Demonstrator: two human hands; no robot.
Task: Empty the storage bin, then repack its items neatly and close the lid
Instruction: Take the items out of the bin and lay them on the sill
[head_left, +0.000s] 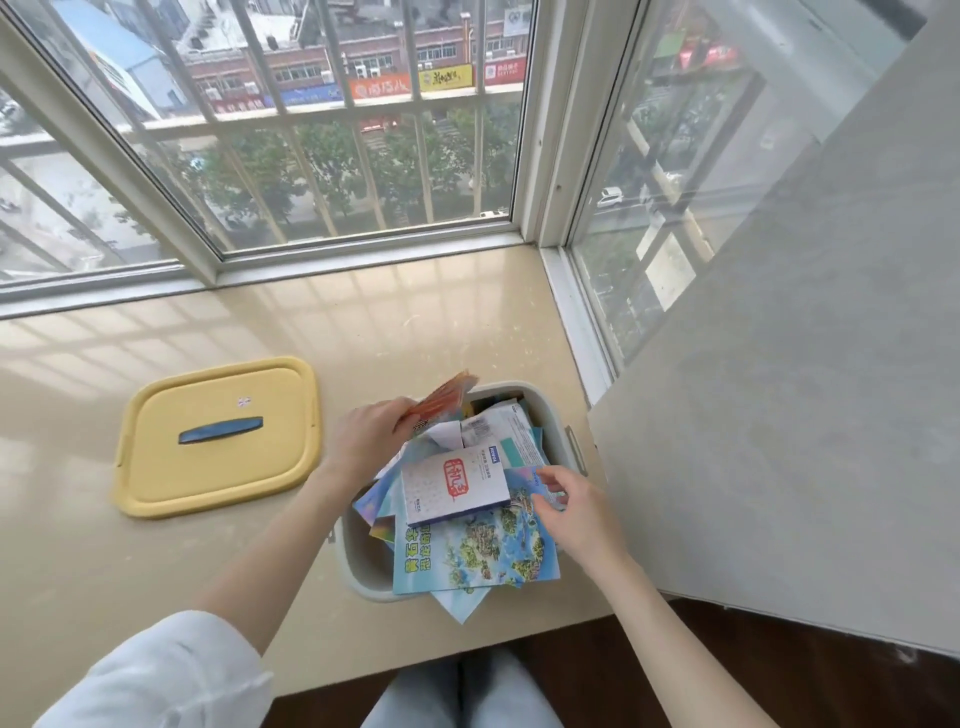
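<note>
On my feed the storage bin (546, 410) sits on the beige sill (156, 571), right of centre and close to the near edge, hard up against the right-hand wall. It is a pale grey-white tub with rounded corners and a latch on its right side. It stands open and crammed: loose papers stick up past the rim and spill over the near edge.

On top lies 1 white booklet (454, 486) with a red seal print. It rests on a blue map brochure (483, 556) with green islands and yellow lettering. White printed leaflets (498, 431) stand behind it toward the far side, and more blue sheets fan out to the left.

The left hand (363, 436) is at the bin's far-left rim, its fingers wrapped round an orange-red packet (441, 397) held tilted above the pile. The right hand (576, 512) is at the right side of the bin, its fingers curled on the right edge of the map brochure and pinching it.

The yellow lid (218, 467) lies flat on the sill, left of the bin and apart from it, its dark blue handle (221, 430) facing up.
</note>
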